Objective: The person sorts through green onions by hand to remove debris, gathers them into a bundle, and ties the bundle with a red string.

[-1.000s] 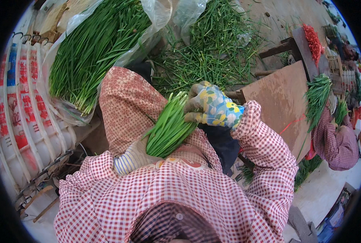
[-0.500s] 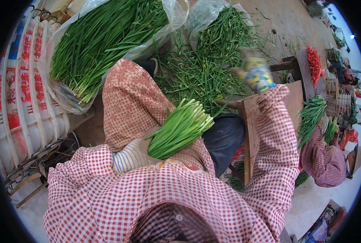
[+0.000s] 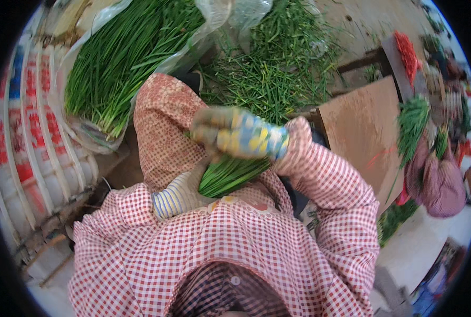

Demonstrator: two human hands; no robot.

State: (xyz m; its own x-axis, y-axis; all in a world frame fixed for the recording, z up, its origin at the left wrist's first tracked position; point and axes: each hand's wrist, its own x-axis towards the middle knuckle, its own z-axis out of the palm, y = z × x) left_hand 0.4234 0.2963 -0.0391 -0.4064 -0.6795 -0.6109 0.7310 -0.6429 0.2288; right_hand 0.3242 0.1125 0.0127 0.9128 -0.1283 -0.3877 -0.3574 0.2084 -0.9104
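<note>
My left hand [image 3: 192,186], in a pale glove with a striped cuff, is closed around a bunch of garlic chives [image 3: 230,177] on my lap. The bunch lies aslant, its green leaves towards my body. Over its far end is my right hand [image 3: 235,133], in a glove with a yellow-and-blue pattern. It covers the pale stem ends, and its fingers are smeared by motion, so I cannot see whether they hold anything.
A clear plastic bag [image 3: 174,62] of chives lies at the far left; loose chive trimmings [image 3: 283,74] cover the ground ahead. A white crate [image 3: 26,142] stands left. On the right are a wooden board [image 3: 365,119], red strips [image 3: 406,55], chive bunches [image 3: 412,127] and another person [image 3: 447,185].
My right hand has swung in from the far right, near the board, to above the bunch on my lap. The left hand keeps its hold on the chives.
</note>
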